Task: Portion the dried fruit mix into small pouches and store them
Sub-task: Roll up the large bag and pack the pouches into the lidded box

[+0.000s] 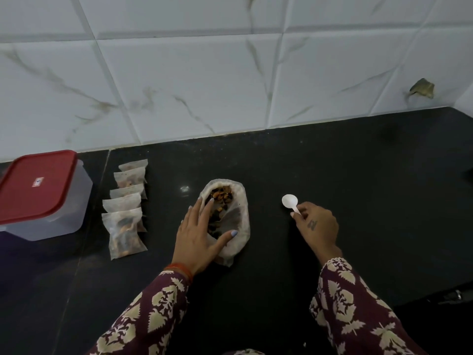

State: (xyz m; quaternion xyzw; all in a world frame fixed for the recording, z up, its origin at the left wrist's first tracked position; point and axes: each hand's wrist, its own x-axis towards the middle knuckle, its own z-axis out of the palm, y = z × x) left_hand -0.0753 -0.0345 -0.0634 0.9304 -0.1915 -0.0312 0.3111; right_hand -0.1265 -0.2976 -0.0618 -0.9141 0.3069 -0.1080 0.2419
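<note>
We see a black counter [332, 175] backed by a white marbled tile wall [204, 73]. At centre lies the bag [230, 221], a translucent white sack on its side, mouth open toward the far wall, dried fruit mix [221, 198] showing brown and dark inside. Our left hand [202, 239] lies over the bag's left side, fingers straight and slightly spread, fingertips at the mouth rim, thumb laid across the near part. Left of the bag, a row of five small pouches [126, 208] runs near to far, overlapping; the nearest shows dark fruit through its wall, and at least one other does too. Farther left, at the frame edge, stands a clear box [64, 208] with a red lid [35, 188] closed on it; contents we cannot tell. Right of the bag, apart from it, a white spoon [290, 202] lies on the counter, bowl toward the far side. Our right hand [316, 226] pinches its handle end between curled fingers and thumb. Both sleeves [358, 316] are maroon with a cream leaf print. A brownish chip [422, 88] mars the wall at far right.
</note>
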